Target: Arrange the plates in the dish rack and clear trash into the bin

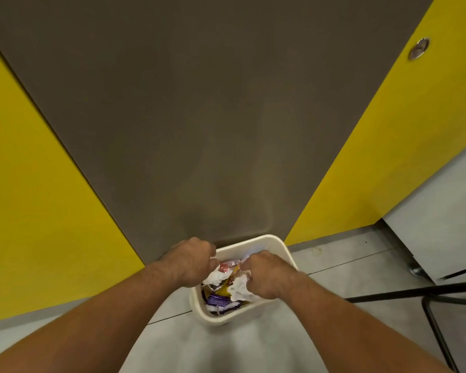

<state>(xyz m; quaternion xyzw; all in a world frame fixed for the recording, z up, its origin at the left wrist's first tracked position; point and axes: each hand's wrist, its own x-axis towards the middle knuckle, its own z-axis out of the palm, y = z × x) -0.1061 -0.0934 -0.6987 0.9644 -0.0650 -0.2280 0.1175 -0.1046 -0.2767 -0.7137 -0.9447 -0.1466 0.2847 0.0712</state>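
Note:
A cream rectangular bin (275, 242) stands on the grey floor against a brown wall panel. It holds crumpled white paper (238, 288), a yellow wrapper (228, 284), a purple wrapper (218, 301) and a red-and-white packet (228, 266). My left hand (190, 261) is over the bin's left rim with fingers curled, touching white paper at its fingertips. My right hand (267, 273) is over the bin's right side, fingers curled round crumpled white paper. No plates or dish rack are in view.
Yellow panels (38, 197) flank the brown panel (199, 103) on both sides. Black metal furniture legs (431, 313) cross the floor at the lower right. A grey cabinet on a caster (416, 270) stands at the right.

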